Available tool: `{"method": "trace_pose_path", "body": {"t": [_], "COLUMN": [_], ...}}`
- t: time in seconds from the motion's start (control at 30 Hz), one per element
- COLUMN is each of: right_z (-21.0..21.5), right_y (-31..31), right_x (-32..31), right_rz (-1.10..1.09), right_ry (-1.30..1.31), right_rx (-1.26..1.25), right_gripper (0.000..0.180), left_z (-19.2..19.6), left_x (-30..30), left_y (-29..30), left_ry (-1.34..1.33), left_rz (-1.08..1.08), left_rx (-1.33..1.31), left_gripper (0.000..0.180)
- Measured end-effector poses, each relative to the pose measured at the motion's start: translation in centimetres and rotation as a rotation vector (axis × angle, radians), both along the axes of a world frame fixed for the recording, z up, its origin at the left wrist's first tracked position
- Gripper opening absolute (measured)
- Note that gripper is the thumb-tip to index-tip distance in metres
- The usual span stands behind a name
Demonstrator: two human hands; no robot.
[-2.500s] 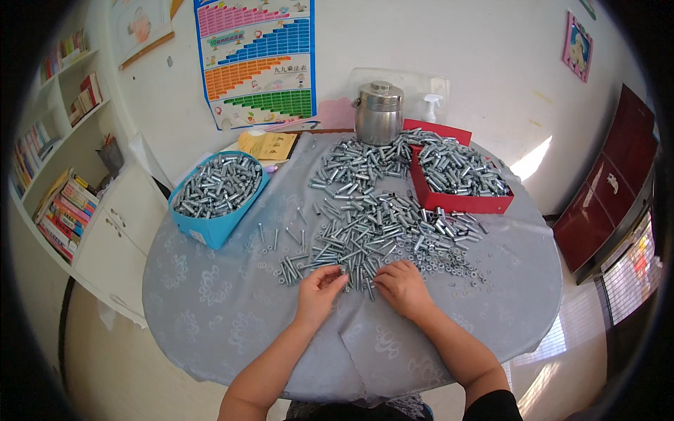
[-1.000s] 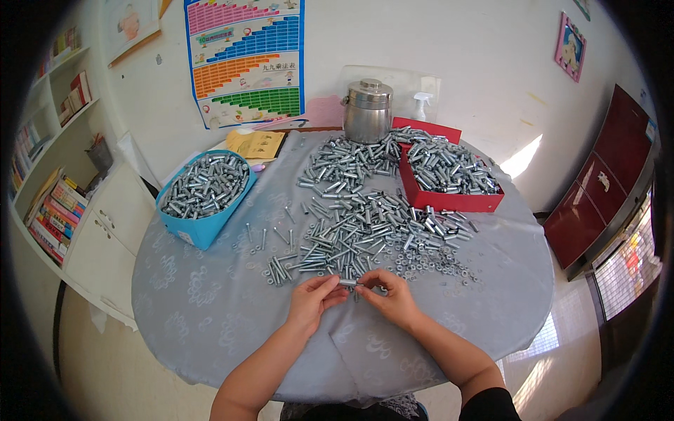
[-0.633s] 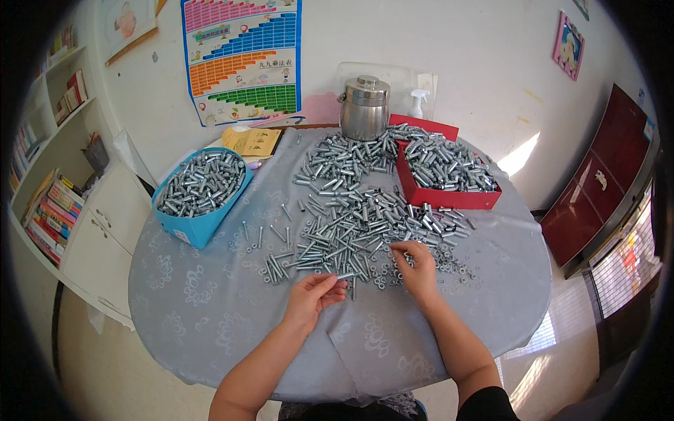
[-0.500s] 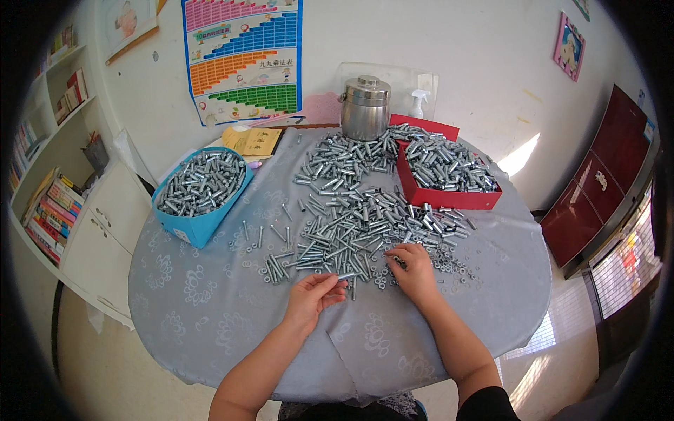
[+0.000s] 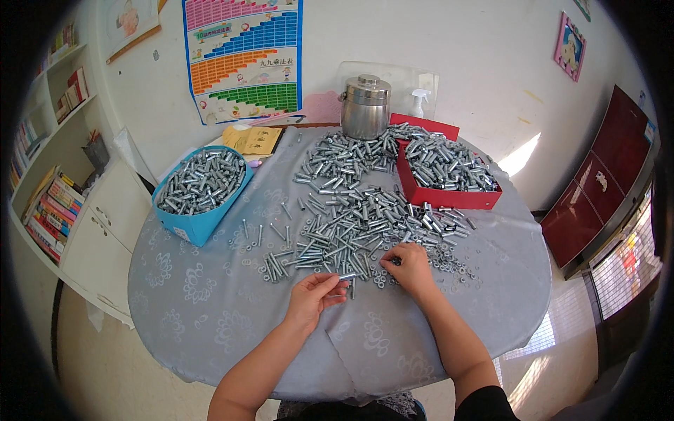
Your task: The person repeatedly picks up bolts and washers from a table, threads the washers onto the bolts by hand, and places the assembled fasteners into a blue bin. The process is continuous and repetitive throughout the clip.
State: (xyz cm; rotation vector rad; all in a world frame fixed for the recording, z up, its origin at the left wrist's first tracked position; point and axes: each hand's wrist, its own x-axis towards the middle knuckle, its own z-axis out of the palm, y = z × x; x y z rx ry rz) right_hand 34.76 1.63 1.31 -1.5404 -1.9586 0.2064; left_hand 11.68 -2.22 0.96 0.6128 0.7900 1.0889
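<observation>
My left hand [image 5: 314, 295] is closed in a pinch on a shiny metal bolt [image 5: 347, 276], which points to the right from between thumb and fingertips. At the near right edge of the pile, my right hand [image 5: 407, 265] has its fingers pinched together over small nuts. Whatever lies between those fingertips is too small to make out. In front of both hands spreads a heap of loose bolts [image 5: 337, 245] with thicker metal sleeves [image 5: 382, 210] behind. Nuts and washers [image 5: 456, 266] are scattered right of my right hand.
A blue box [image 5: 203, 228] full of metal fasteners stands at left, a filled red box [image 5: 449, 198] at back right. Behind the heap are a steel canister [image 5: 366, 109] and a spray bottle [image 5: 418, 104]. A yellow booklet [image 5: 253, 140] lies on the grey-clothed table [image 5: 246, 337].
My right hand has drawn slightly left, its fingers closing closer together over the nuts. My left hand and its bolt stay almost in place.
</observation>
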Motion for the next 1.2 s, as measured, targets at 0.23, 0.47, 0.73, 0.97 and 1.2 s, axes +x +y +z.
{"method": "trace_pose_path", "body": {"t": [0.23,0.47,0.73,0.97,1.2], "right_z": [-0.4,-0.6,1.0,2.2,1.5], "right_y": [-0.2,-0.1,-1.2,-2.7,-2.7], "right_x": [0.1,0.1,-0.8,-2.5,-2.7], "right_rz": [0.006,0.041,0.054,0.269,0.291], "right_ry": [-0.001,-0.063,0.035,0.748,0.905], "right_rx": [0.07,0.04,-0.012,-0.526,-0.547], "right_gripper": [0.01,0.01,0.01,0.014,0.014], "left_z": [-0.4,0.1,-0.4,-0.1,-0.2], "left_x": [-0.1,0.1,-0.1,-0.1,-0.2], "left_y": [0.1,0.0,0.1,0.0,0.2], "left_ry": [0.008,0.006,0.013,0.012,-0.026], "left_rz": [-0.004,-0.003,-0.006,-0.024,-0.079], "left_rx": [0.01,-0.01,-0.004,-0.008,-0.016], "left_gripper": [0.015,0.014,0.015,0.017,0.017]}}
